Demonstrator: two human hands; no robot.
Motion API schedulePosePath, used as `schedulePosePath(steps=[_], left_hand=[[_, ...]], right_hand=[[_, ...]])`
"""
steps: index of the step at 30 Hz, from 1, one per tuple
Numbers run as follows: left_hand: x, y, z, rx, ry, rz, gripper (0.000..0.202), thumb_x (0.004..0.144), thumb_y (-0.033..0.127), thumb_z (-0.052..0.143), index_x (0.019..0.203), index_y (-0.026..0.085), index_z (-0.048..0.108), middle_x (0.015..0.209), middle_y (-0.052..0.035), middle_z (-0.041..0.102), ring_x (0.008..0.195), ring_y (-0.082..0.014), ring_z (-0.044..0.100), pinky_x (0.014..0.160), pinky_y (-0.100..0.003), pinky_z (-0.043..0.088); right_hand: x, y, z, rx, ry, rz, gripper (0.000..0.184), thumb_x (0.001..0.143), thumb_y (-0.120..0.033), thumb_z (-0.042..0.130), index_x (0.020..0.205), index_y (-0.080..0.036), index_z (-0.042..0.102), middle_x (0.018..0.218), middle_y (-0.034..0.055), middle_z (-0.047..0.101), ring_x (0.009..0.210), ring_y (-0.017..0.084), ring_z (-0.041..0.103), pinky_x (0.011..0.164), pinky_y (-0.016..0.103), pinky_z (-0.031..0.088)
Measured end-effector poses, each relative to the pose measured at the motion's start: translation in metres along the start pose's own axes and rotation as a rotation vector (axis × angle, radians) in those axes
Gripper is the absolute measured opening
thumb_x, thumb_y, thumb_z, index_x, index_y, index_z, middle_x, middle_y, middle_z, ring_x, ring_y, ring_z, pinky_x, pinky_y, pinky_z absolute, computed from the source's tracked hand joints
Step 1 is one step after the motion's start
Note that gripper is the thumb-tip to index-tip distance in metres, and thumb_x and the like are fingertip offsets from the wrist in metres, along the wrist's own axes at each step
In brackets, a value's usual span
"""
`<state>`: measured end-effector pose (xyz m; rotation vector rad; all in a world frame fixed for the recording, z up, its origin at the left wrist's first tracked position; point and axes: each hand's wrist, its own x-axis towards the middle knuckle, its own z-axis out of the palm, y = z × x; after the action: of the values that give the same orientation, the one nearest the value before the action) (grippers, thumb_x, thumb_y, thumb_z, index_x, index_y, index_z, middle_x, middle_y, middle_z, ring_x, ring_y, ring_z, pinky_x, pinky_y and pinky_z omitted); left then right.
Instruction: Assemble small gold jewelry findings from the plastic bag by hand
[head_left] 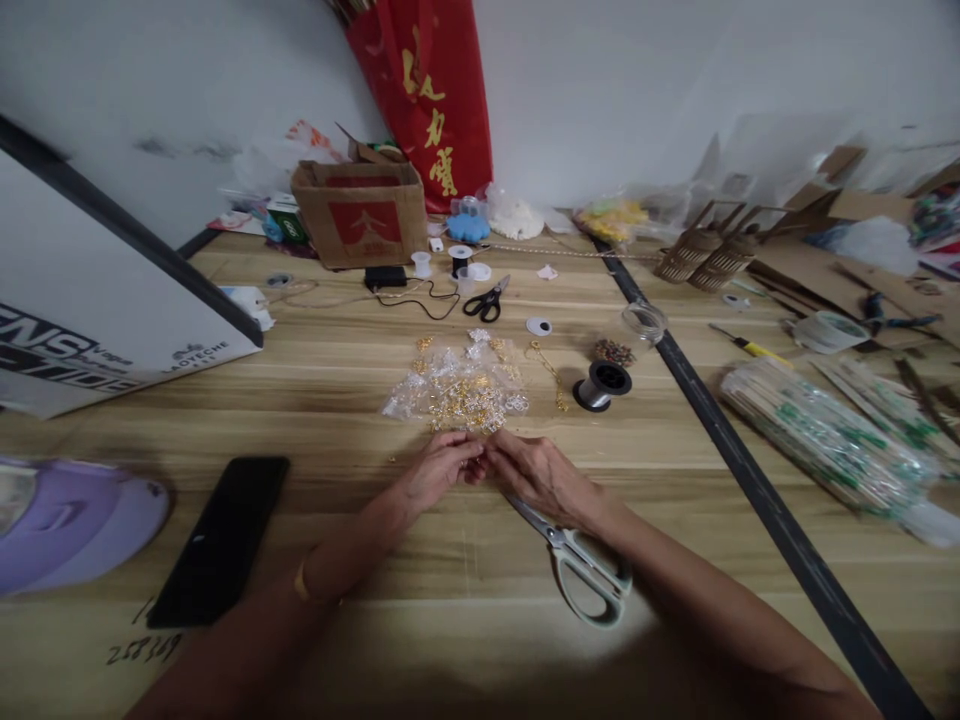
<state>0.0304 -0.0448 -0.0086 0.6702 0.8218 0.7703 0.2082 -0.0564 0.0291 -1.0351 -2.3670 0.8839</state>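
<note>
Near the table's middle, my left hand (448, 466) and my right hand (534, 468) meet fingertip to fingertip. Both are closed in a pinch, and whatever sits between the fingers is too small to make out. Just beyond them lies a heap of small gold and silver beads (476, 398) on and among clear plastic bags (409, 393). A pair of white-handled scissors (592, 580) lies under my right hand and forearm, its blade tips partly hidden. Right of the heap are a short gold chain (551, 375) and a spool of silver wire (604, 384).
Black-handled scissors (487, 302) and small thread spools (460, 262) lie farther back. A jar on its side (643, 322) spills dark beads. At left are a phone (221, 540), a purple cap (90, 520) and a large box (112, 290). Wrapped bundles (817, 440) lie at right.
</note>
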Motion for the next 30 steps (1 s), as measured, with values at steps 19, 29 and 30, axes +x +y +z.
schedulePosePath(steps=[19,29,30], left_hand=[[0.001,0.000,0.002,-0.020,-0.052,-0.018,0.022,0.057,0.022,0.080,0.072,0.010,0.068,0.064,-0.0017,0.060,0.058,-0.0082,0.049,0.057,-0.022,0.035],[0.005,-0.007,0.008,0.186,0.097,0.138,0.013,0.055,0.012,0.072,0.063,0.012,0.062,0.059,0.0016,0.057,0.057,-0.0091,0.048,0.056,-0.023,0.035],[0.005,-0.007,0.009,0.204,0.112,0.157,0.011,0.056,0.013,0.071,0.061,0.012,0.061,0.058,0.0019,0.056,0.056,-0.0091,0.048,0.055,-0.023,0.035]], right_hand=[[0.001,0.002,0.000,0.112,0.032,0.066,0.018,0.096,-0.028,0.037,0.086,-0.019,0.048,0.067,-0.0014,0.059,0.052,0.009,0.049,0.052,0.020,0.032],[0.002,0.001,0.005,0.097,0.089,0.115,0.016,0.095,-0.026,0.037,0.085,-0.019,0.047,0.064,-0.0016,0.056,0.053,0.011,0.049,0.053,0.021,0.031],[0.002,0.001,0.006,0.101,0.095,0.121,0.016,0.095,-0.026,0.036,0.086,-0.019,0.047,0.065,-0.0011,0.057,0.054,0.011,0.050,0.053,0.022,0.032]])
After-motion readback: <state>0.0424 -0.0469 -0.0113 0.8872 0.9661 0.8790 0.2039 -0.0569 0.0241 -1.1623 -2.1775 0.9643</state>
